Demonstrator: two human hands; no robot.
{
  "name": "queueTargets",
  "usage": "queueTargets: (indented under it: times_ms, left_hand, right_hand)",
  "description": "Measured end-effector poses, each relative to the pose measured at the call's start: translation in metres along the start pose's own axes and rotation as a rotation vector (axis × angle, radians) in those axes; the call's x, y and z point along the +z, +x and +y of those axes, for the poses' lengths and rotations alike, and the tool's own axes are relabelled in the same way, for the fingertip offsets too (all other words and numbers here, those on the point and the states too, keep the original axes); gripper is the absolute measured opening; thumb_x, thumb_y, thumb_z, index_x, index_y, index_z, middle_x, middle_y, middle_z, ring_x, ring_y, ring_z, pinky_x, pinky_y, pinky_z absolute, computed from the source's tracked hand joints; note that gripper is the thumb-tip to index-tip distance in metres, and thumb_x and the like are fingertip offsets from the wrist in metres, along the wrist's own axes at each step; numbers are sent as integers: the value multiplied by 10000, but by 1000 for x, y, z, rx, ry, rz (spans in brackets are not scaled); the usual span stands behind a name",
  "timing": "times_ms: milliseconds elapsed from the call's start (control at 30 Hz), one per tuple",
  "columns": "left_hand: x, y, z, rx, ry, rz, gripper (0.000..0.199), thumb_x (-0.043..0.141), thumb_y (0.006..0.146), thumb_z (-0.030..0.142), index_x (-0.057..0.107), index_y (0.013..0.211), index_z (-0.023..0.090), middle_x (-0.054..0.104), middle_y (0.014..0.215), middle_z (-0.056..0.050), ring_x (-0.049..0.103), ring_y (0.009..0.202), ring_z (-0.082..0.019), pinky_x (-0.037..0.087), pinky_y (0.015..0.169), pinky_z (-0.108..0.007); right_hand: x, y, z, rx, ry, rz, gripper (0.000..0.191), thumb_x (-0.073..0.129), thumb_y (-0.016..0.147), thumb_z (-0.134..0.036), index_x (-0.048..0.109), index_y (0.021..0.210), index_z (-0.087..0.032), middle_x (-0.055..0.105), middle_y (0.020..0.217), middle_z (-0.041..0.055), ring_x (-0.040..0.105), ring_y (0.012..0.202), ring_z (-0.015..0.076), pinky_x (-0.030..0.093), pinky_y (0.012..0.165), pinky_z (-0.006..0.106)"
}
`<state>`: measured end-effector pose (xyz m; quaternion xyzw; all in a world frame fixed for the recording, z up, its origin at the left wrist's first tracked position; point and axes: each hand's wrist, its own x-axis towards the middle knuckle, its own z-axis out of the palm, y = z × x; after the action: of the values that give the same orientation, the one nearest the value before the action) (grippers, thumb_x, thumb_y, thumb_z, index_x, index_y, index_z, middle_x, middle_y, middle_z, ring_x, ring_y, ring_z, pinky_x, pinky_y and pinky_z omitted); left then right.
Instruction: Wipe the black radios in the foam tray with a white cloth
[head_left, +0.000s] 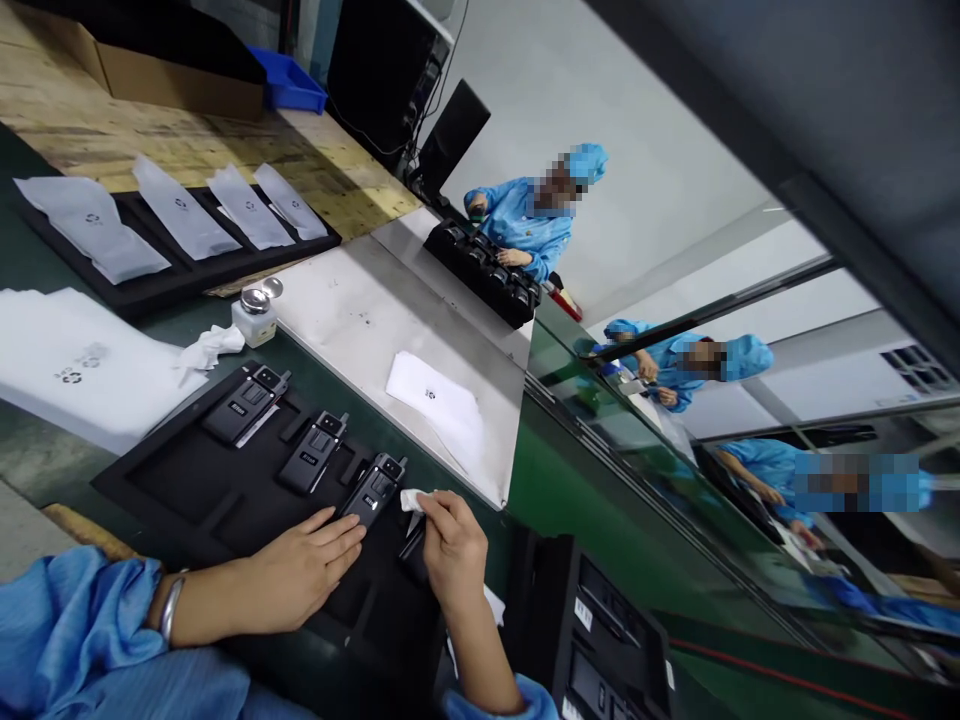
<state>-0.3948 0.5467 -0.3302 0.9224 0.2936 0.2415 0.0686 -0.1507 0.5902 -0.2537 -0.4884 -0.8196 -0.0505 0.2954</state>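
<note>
Steady the nearest handset [375,488], lying in the black foam tray [180,490], with the outstretched fingers of the left hand [300,572], seemingly on its lower end and gripping nothing, and stroke lightly with the white tissue [410,499] pinched in the right hand [455,550].

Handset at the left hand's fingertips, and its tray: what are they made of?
The handset looks like hard black plastic, satin: crisp edges, faint sheen. The tray is probably foam, matte black: cut recesses, hardly any shine.
</note>
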Motion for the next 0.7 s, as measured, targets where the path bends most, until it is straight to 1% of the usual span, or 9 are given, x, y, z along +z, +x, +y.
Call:
queueTargets:
  times_ms: [67,133,200,267,367,467,600,667,700]
  left_hand:
    - [5,-2,-1,19,12,-3,486,491,959,291,493,1419,134,493,1475,-116,397,1402,-268,203,1208,-444]
    - [9,-4,-1,16,19,-15,469,466,976,319,516,1399,123,505,1462,-129,393,1402,-280,197,1204,-459]
    - [11,-4,0,10,23,-33,449,449,985,319,541,1376,117,531,1436,-136,407,1390,-284,203,1196,-466]
    - [11,-4,0,10,22,-36,437,461,978,311,562,1353,111,556,1410,-139,432,1369,-283,220,1187,-461]
    - [8,-3,1,24,25,-5,428,491,964,299,579,1332,99,574,1387,-145,454,1349,-288,249,1166,-455]
    - [8,-2,1,25,53,21,416,491,966,301,594,1310,90,585,1373,-147,459,1340,-299,260,1151,-466]
    - [10,-2,0,50,81,20,399,497,963,299,607,1291,103,589,1372,-137,470,1330,-288,264,1148,-462]
    - [9,-4,0,45,96,39,392,495,965,294,609,1292,110,592,1370,-132,476,1328,-277,273,1147,-450]
    - [7,-4,0,35,100,56,387,496,966,291,611,1291,115,596,1366,-128,482,1323,-272,277,1147,-444]
  right_hand:
    - [16,-3,-25,60,15,20,321,460,933,-68,726,1047,-206,644,961,65,611,887,160,535,768,281]
    - [36,-7,-44,42,-61,21,338,442,922,-64,732,1034,-197,637,914,72,592,841,181,523,838,366]
    - [52,-13,-56,17,-151,21,337,440,916,-72,730,1049,-181,625,871,76,574,812,198,483,923,466]
    - [61,-20,-60,9,-183,6,331,451,916,-80,720,1083,-176,616,856,70,568,800,195,447,979,497]
    - [61,-24,-57,-1,-162,-13,333,469,903,-66,730,1059,-201,615,851,56,561,797,183,438,1006,459]
    - [59,-20,-55,-14,-151,-5,338,469,892,-55,742,1034,-194,621,866,62,556,813,189,436,1015,439]
    - [66,-17,-59,34,-140,-12,330,465,904,-64,743,1036,-182,612,850,62,543,798,183,432,1020,435]
    - [65,-16,-60,49,-142,-38,344,463,889,-52,749,1025,-185,617,871,73,549,828,189,441,1006,425]
    - [61,-16,-59,39,-140,-61,343,475,875,-49,755,1007,-197,621,871,70,554,834,189,460,976,397]
